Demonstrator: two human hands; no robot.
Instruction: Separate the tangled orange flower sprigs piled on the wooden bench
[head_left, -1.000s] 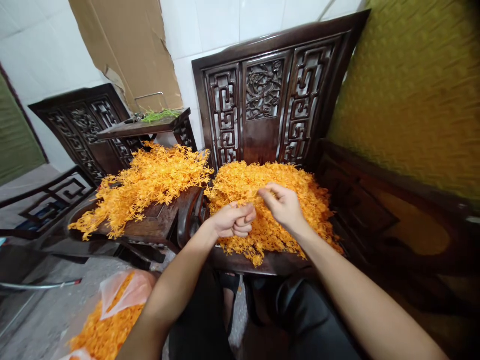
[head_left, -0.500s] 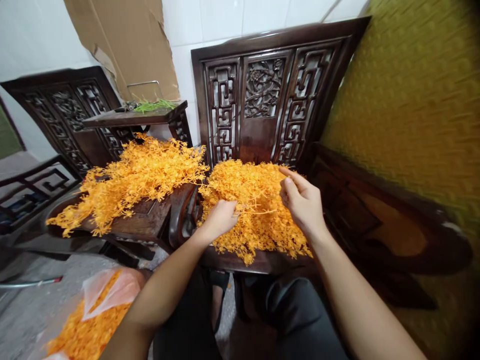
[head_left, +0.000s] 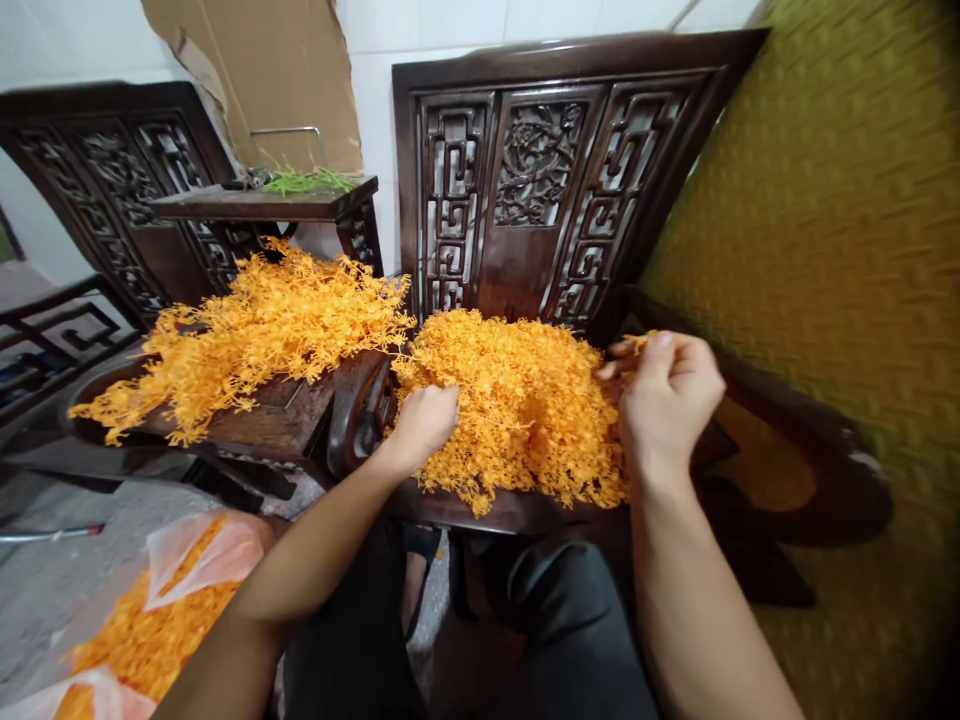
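Observation:
A dense heap of orange plastic sprigs (head_left: 517, 400) covers the seat of the dark carved chair in front of me. At its left side, my left hand (head_left: 429, 425) is closed in a fist around a thin sprig, most of it hidden by the fingers. My right hand (head_left: 671, 390) is raised beyond the heap's right edge. Between its thumb and fingers it pinches a small orange sprig (head_left: 641, 341), only part of which shows.
More orange sprigs (head_left: 277, 320) lie spread on a wooden seat to the left. Behind them, green stems (head_left: 307, 181) rest on a small side table (head_left: 255, 205). An open plastic bag (head_left: 202, 560) with orange pieces stands on the floor at lower left. A chair back (head_left: 517, 180) rises behind the heap.
My right hand has moved right, away from the heap, with an orange piece now showing in its fingers. The left fist stays by the heap; the stems that stuck out of it no longer show clearly.

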